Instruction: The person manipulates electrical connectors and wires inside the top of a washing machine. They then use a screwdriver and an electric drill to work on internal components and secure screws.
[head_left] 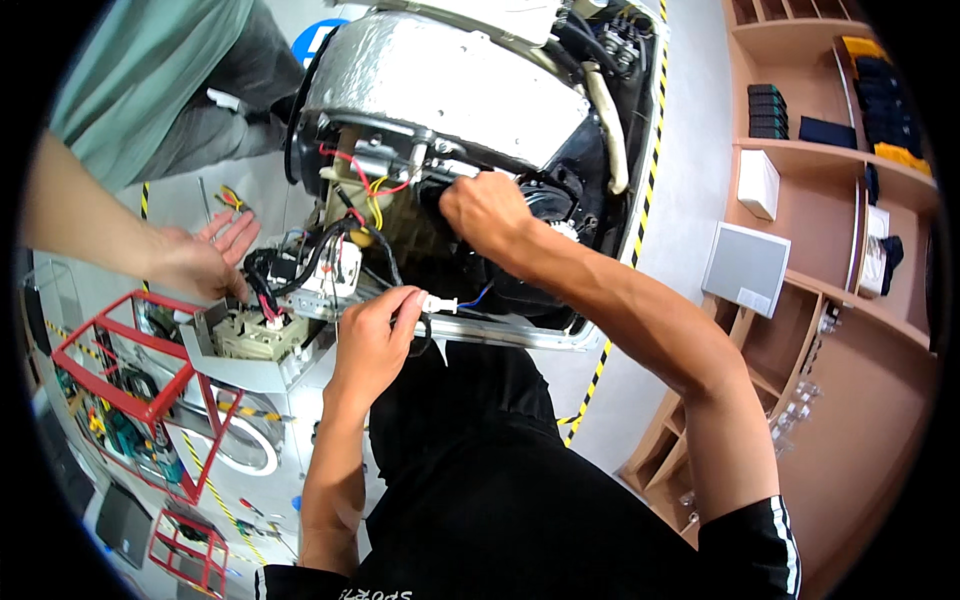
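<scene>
Nearest the camera is the person's loose black shirt with white-striped sleeves; beyond it lies the silver foil-wrapped curved drum, the landmark here. On the person's side of the drum, above the open casing's near metal rim, the left hand pinches a slim white plastic connector between thumb and fingertips; a thin blue wire shows just past its end. The right hand is curled just below the drum's near edge; whether its fingers grip anything cannot be told. A co-worker's open hand is left of the drum, near a beige plastic module. Good handling probably means gripping the connector by its housing, sparing the wire any pull, and guarding the right knuckles against metal edges.
</scene>
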